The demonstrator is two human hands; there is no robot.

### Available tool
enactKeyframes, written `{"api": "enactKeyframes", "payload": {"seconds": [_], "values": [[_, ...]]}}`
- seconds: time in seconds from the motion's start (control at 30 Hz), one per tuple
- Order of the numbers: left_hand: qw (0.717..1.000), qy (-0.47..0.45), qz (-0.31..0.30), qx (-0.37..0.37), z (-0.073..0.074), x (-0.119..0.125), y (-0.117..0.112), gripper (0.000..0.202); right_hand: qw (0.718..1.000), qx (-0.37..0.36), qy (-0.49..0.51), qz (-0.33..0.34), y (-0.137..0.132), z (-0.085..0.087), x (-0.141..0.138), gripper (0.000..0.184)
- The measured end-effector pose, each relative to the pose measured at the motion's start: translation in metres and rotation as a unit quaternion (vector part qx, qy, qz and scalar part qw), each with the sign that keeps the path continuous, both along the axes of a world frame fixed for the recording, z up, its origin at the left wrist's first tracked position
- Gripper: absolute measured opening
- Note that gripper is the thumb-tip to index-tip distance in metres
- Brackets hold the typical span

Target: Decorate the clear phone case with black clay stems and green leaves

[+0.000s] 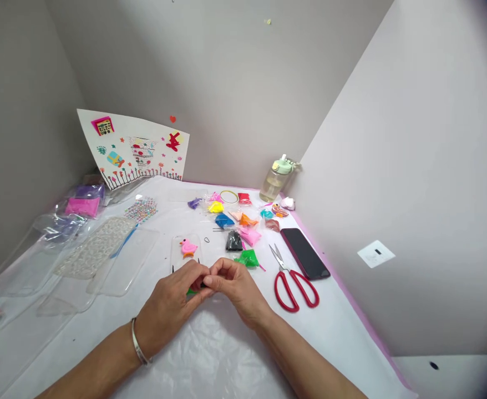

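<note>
Both hands point(166, 296) point(243, 291) (curled nearly closed) hold something green point(191, 291), mostly hidden.

My left forearm point(97, 363) rises from the bottom left of the frame, and my right forearm point(305, 360) slants up from the bottom right. They converge so that my left hand point(172, 291) and right hand point(237, 285) meet just below the centre. I show the backs of both, fingers bent inward. My left thumb point(199, 300) lies low, reaching right; my right thumb point(218, 283) points left. My fingertips crowd together, partly hidden, so how tightly each hand pinches is unclear.
</note>
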State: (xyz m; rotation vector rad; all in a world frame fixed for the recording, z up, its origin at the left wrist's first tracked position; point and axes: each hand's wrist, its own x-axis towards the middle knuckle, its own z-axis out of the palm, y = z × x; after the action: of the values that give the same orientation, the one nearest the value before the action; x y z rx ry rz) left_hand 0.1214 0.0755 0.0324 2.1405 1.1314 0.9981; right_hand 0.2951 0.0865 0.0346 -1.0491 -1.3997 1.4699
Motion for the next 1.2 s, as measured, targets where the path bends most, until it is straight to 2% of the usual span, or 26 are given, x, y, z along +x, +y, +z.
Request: {"api": "enactKeyframes", "payload": {"seconds": [0.1,0.17,0.23,0.33,0.43,0.53,0.67,0.83,0.97,1.2], "values": [[1.0,-0.019,0.0,-0.016,0.002,-0.006,0.003,0.008,0.99,0.079,-0.103,-0.05,0.011,-0.001,0.011,0.031],[0.999,-0.033,0.01,-0.02,0.005,-0.011,0.007,0.009,0.968,0.139,-0.173,-0.116,0.021,-0.003,0.02,0.02],[0.998,-0.056,0.026,-0.019,0.009,-0.017,0.011,0.012,0.942,0.189,-0.232,-0.153,0.031,-0.007,0.027,0.018],[0.99,-0.127,0.053,-0.035,0.015,-0.023,0.015,0.016,0.914,0.232,-0.295,-0.155,0.04,-0.018,0.028,0.024],[0.968,-0.213,0.075,-0.111,0.019,-0.026,0.017,0.018,0.895,0.251,-0.332,-0.16,0.044,-0.028,0.027,0.015],[0.948,-0.254,0.09,-0.172,0.022,-0.029,0.018,0.021,0.885,0.264,-0.34,-0.176,0.045,-0.028,0.029,0.012],[0.936,-0.269,0.098,-0.203,0.022,-0.031,0.017,0.029,0.895,0.284,-0.296,-0.178,0.039,-0.016,0.032,0.013],[0.932,-0.271,0.089,-0.226,0.016,-0.032,0.02,0.031,0.935,0.265,-0.201,-0.119,0.015,0.004,0.021,0.034],[0.937,-0.246,0.058,-0.24,0.012,-0.033,0.022,0.03,0.961,0.227,-0.146,-0.063,-0.005,0.015,0.01,0.029],[0.934,-0.205,-0.007,-0.292,0.012,-0.03,0.021,0.029,0.97,0.209,-0.112,-0.05,-0.009,0.018,0.007,0.028]]}}
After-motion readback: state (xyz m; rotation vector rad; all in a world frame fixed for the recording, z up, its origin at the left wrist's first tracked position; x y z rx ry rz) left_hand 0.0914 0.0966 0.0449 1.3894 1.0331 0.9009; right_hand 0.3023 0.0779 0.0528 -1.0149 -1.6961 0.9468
